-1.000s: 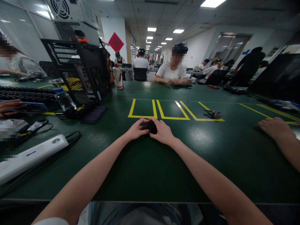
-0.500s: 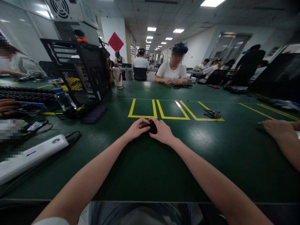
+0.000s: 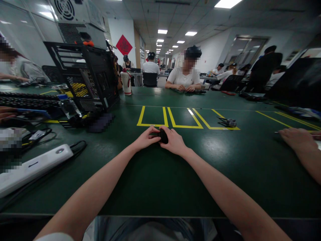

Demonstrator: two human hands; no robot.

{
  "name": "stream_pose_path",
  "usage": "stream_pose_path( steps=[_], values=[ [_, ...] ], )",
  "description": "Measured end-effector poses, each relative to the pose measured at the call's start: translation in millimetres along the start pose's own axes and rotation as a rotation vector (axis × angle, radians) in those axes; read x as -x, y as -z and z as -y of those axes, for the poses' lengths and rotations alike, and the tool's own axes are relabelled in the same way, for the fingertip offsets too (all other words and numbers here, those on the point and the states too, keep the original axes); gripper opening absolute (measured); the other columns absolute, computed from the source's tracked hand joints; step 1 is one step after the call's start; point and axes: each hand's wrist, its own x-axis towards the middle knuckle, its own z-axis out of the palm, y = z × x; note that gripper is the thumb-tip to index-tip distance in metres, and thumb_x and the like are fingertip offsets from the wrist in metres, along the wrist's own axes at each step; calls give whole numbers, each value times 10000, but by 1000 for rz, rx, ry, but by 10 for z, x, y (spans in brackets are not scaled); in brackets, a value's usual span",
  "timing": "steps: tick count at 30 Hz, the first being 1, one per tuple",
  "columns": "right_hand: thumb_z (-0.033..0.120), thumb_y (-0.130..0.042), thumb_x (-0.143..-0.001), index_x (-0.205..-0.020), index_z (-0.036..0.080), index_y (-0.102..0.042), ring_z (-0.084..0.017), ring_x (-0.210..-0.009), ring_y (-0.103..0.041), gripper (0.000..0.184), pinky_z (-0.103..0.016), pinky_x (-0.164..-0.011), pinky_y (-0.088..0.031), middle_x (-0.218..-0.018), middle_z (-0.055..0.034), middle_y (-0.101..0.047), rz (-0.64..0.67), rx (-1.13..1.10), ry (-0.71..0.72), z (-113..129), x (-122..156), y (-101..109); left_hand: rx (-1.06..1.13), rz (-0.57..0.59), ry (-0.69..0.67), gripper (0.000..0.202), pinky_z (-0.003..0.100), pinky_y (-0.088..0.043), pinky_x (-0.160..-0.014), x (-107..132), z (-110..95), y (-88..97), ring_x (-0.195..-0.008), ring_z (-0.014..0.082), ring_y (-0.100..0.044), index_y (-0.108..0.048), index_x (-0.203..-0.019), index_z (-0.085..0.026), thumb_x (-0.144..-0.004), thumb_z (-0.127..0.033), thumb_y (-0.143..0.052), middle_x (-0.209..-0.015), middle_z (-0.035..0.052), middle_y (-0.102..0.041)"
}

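A small black object (image 3: 163,136) sits between my two hands on the green table (image 3: 155,180), just in front of the yellow taped boxes (image 3: 175,117). My left hand (image 3: 146,138) is closed on its left side, fingers curled over the top. My right hand (image 3: 174,141) is wrapped round its right side. Most of the object is hidden by my fingers and I cannot make out what it is.
An open black computer case (image 3: 85,77) stands at the left, with a keyboard (image 3: 27,100), cables and a white power strip (image 3: 32,167) nearer me. A small metal part (image 3: 229,122) lies at the right. Another person's hand (image 3: 297,140) rests far right. Several people sit beyond.
My hands have barely shifted on the black object. The other person's hand at the far right has drawn slightly to the right.
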Motion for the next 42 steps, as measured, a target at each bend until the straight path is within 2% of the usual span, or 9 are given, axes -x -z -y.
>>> stream_pose_path(
  steps=[4,10,16,22,25,29,36,39,42],
  values=[
    [366,-553,-702,-1231,255,-283,-207,-920,-483,604,-345,-720,-438,-1155,-48,-507,-8,-8,3,-4,-5,-7,0,-46,-7,168,421,-448,-875,-29,28,-5,-946,175,-559,-493,-873,-162,-736,-204,-580,-991,26,-515],
    [359,-557,-698,-1243,248,-270,-209,-920,-486,626,-349,-733,-432,-1125,-54,-522,-5,-2,-6,-6,-7,-10,-117,-41,-52,393,421,-379,-961,-25,39,28,-1076,195,-488,-464,-1056,-180,-696,-143,-617,-1122,61,-482],
    [347,-551,-699,-1239,245,-281,-212,-927,-480,613,-353,-748,-425,-1173,-59,-500,-14,27,10,-7,-9,-21,-29,7,-27,360,422,-410,-925,-7,33,21,-1044,200,-521,-478,-1014,-174,-688,-157,-629,-1136,68,-490],
    [359,-549,-700,-1231,244,-287,-210,-927,-476,603,-349,-747,-427,-1177,-51,-501,-22,22,19,-11,-8,-24,-14,-74,45,200,418,-484,-804,-38,65,19,-860,163,-591,-490,-881,-153,-736,-256,-582,-1021,52,-531],
    [362,-549,-698,-1233,243,-285,-210,-923,-476,608,-348,-745,-428,-1172,-50,-504,-21,18,16,-12,-11,-27,-55,-96,-24,249,410,-463,-850,-44,84,23,-929,170,-567,-475,-919,-168,-709,-209,-604,-1031,44,-515],
    [354,-549,-697,-1238,244,-278,-209,-924,-476,614,-349,-748,-422,-1161,-52,-507,-15,15,8,-1,-11,-20,-224,-85,-88,382,419,-438,-887,-19,90,17,-1006,196,-525,-468,-1027,-194,-675,-143,-607,-1088,57,-475],
    [336,-555,-702,-1245,246,-273,-213,-936,-480,618,-349,-742,-421,-1156,-58,-511,21,15,-24,27,-5,19,-88,-5,-47,309,413,-452,-876,18,49,-7,-1008,190,-535,-454,-966,-200,-696,-141,-591,-1079,41,-483],
    [350,-552,-705,-1242,253,-274,-212,-940,-482,613,-351,-741,-425,-1157,-53,-509,16,7,-23,25,-5,18,-68,-14,-33,170,408,-452,-883,4,27,-4,-983,170,-545,-473,-924,-183,-765,-198,-534,-1032,29,-505],
    [363,-547,-706,-1237,253,-282,-210,-931,-483,604,-350,-740,-429,-1149,-48,-512,0,2,-11,14,-8,4,-72,-31,-49,161,402,-417,-935,-17,35,5,-1019,160,-522,-482,-913,-184,-763,-177,-538,-1030,17,-505]
  ],
)
